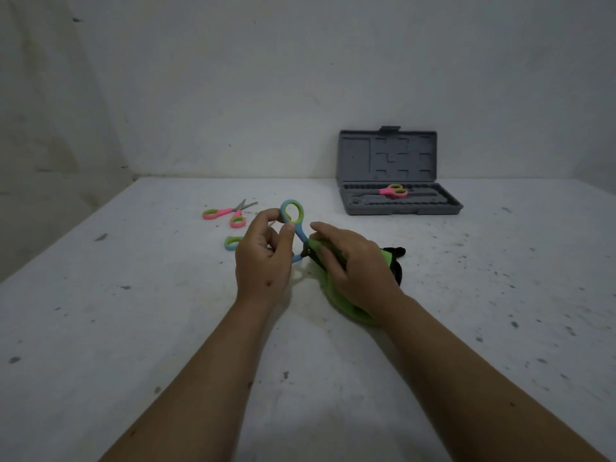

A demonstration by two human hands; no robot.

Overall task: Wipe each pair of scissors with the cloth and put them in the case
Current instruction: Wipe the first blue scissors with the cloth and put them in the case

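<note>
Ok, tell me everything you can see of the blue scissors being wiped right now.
The blue scissors have blue plastic handles with green-lined finger loops. They are held above the table, one loop up and away from the camera, its handle slanting down toward the cloth. The left hand pinches that upper loop; the second handle shows only as a blue stub beside the palm. The blades are hidden inside the green cloth, which the right hand grips around them.

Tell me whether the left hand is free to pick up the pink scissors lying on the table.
Probably not yet: the left hand grips the blue scissors. The pink scissors lie uncovered on the table just beyond it.
</note>
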